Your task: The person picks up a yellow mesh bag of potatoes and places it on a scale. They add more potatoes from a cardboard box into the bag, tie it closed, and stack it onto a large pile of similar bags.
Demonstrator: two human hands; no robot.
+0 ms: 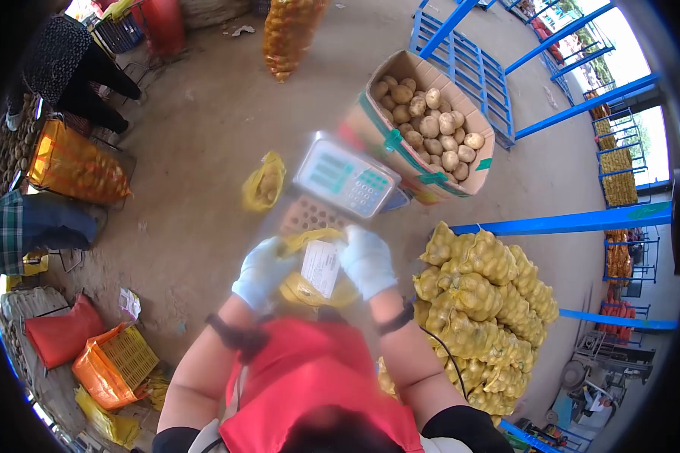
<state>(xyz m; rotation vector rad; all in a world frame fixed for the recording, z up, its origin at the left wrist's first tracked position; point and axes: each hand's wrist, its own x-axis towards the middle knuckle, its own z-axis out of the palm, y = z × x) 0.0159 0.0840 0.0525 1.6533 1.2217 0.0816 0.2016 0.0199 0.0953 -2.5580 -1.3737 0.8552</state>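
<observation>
A yellow mesh bag (pixel 298 292) with a white printed label (pixel 321 268) is stretched between my two gloved hands, close in front of my red apron. My left hand (pixel 264 270) is closed on the bag's left edge. On the other side, my right hand (pixel 366 260) grips the upper right edge beside the label. Whether anything lies inside the bag I cannot make out. Just beyond it stands a digital scale (pixel 345 175) with a keypad and a perforated metal plate (pixel 313 215). A small yellow mesh bag with potatoes (pixel 264 183) rests on the floor left of the scale.
A cardboard box (pixel 378 113) full of potatoes stands behind the scale. At right, filled yellow mesh bags (pixel 480 302) are piled beside blue metal posts (pixel 567 220). Orange sacks, a yellow crate (pixel 128 356) and other people (pixel 79 72) are along the left.
</observation>
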